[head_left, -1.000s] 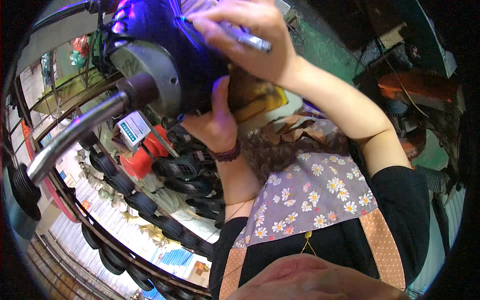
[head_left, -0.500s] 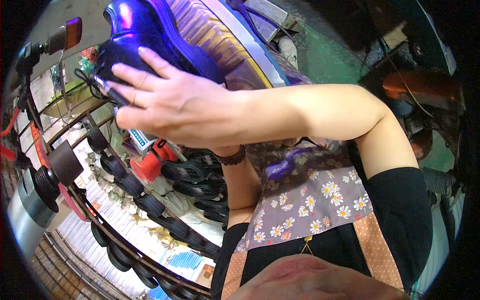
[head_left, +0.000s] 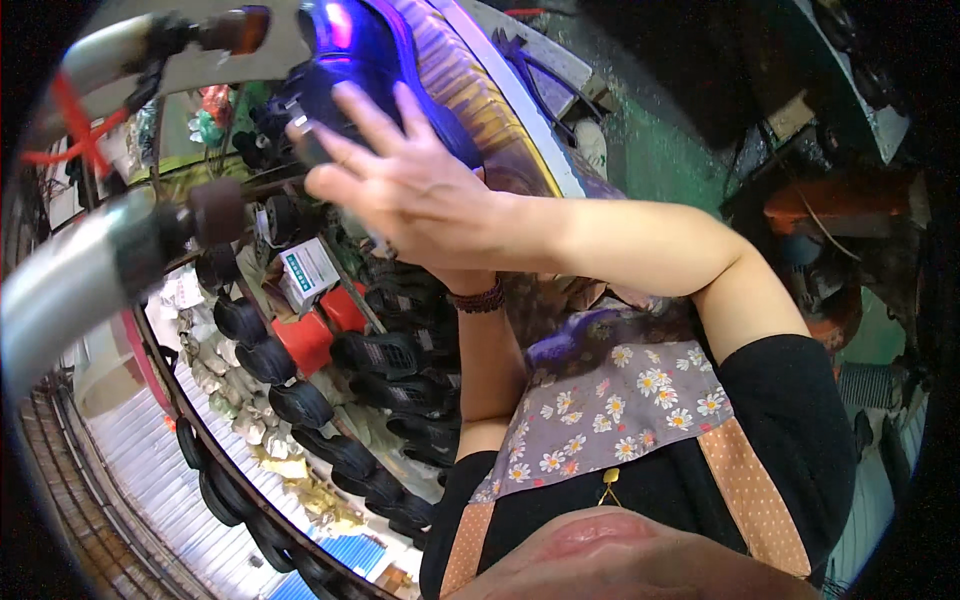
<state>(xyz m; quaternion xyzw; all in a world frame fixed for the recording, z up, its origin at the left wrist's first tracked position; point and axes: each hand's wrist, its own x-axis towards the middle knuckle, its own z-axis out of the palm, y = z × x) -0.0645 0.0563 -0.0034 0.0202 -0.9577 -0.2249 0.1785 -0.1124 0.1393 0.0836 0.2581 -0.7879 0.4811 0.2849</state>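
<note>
Spreading its fingers wide, the right hand (head_left: pixel 400 185) lies flat against the glossy purple scooter body (head_left: pixel 390 60) at its 12 o'clock, forearm running off toward 3 o'clock. The left hand (head_left: pixel 455 285) hides behind it; its grip cannot be told. Black tyres (head_left: pixel 300 400) hang at 7 o'clock.

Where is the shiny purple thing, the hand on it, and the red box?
shiny purple panel (head_left: pixel 370 45), head view, its glossy upper surface.
right hand (head_left: pixel 405 190), head view, back of the hand.
red box (head_left: pixel 300 345), head view, its front face.
</note>
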